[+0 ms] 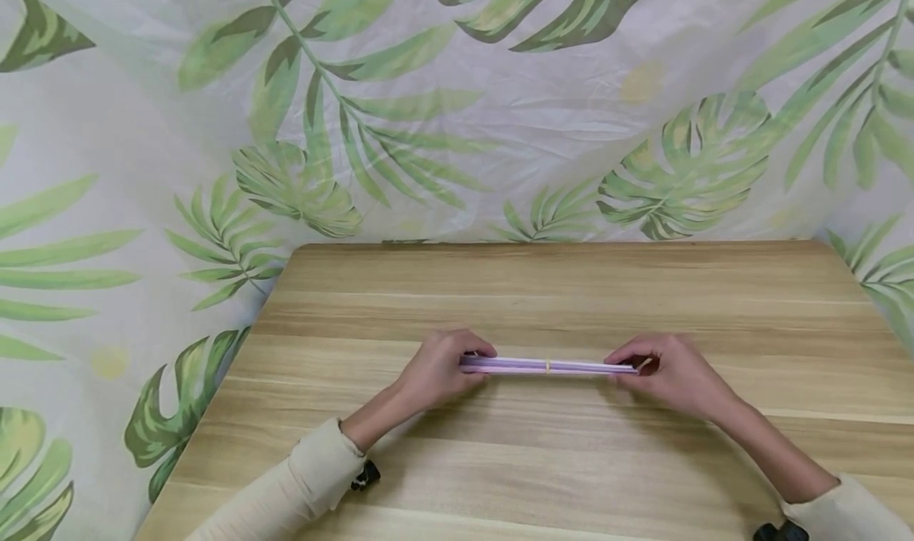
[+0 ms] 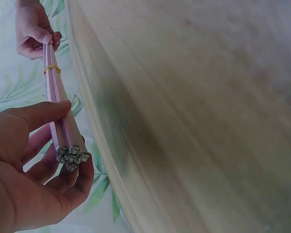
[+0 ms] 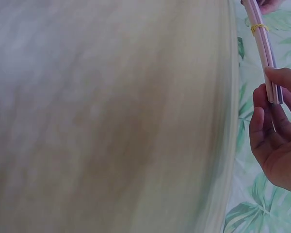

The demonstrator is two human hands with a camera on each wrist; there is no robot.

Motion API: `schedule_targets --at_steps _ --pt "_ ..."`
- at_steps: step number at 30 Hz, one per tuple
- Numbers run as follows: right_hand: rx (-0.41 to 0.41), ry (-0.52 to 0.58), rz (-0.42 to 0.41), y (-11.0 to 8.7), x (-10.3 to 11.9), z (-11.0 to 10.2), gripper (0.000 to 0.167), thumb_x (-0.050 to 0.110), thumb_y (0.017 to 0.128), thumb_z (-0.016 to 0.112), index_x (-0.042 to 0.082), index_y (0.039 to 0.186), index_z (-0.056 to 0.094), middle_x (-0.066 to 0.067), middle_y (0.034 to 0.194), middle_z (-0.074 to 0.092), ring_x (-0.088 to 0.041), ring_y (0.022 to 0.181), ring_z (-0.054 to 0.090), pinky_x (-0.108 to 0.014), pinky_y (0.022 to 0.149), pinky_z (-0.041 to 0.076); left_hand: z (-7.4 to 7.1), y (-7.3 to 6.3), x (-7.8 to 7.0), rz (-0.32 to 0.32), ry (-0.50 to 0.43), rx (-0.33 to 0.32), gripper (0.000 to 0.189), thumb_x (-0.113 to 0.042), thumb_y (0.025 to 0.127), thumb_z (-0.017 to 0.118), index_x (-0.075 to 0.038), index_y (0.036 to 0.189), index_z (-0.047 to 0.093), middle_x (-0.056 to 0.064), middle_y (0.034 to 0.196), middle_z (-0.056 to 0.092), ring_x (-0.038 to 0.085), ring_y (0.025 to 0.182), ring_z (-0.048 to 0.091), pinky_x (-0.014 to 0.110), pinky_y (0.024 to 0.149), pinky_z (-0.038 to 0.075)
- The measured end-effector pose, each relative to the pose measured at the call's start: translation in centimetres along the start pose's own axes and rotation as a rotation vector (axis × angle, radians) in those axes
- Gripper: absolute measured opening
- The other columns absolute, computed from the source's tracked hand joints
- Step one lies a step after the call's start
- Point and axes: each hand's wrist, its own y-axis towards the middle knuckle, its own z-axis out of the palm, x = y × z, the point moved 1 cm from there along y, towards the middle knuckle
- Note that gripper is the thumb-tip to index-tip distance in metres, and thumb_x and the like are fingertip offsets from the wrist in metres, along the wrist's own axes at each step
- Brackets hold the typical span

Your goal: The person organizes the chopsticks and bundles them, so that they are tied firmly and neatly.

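A bundle of pale pink and lilac chopsticks stretches between both hands, lying nearly level in the head view. Around its middle runs a yellow rubber band. My left hand grips the left end, thumb on one side and curled fingers on the other. Silver patterned ends stick out beside those fingers in the left wrist view. At the opposite end my right hand pinches the sticks between thumb and fingers. In the right wrist view the tips of the chopsticks show just past the thumb.
Below the hands is a wood-grain table with rounded far corners. A pale cloth with green leaf print hangs behind it and down the left side. Black wrist straps show by the beige sleeves.
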Motion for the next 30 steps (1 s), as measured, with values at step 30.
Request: schedule_targets --at_steps 30 --pt "0.142 -0.104 -0.010 0.0 -0.8 1.2 0.022 0.016 0.088 0.089 0.014 0.110 0.082 0.006 0.101 0.080 0.001 0.086 0.068 -0.023 0.074 0.057 0.6 0.0 0.7 0.014 0.157 0.136 0.029 -0.014 0.085 0.091 -0.008 0.112 0.081 0.005 0.107 0.081 0.017 0.096 0.076 0.032 0.084 0.061"
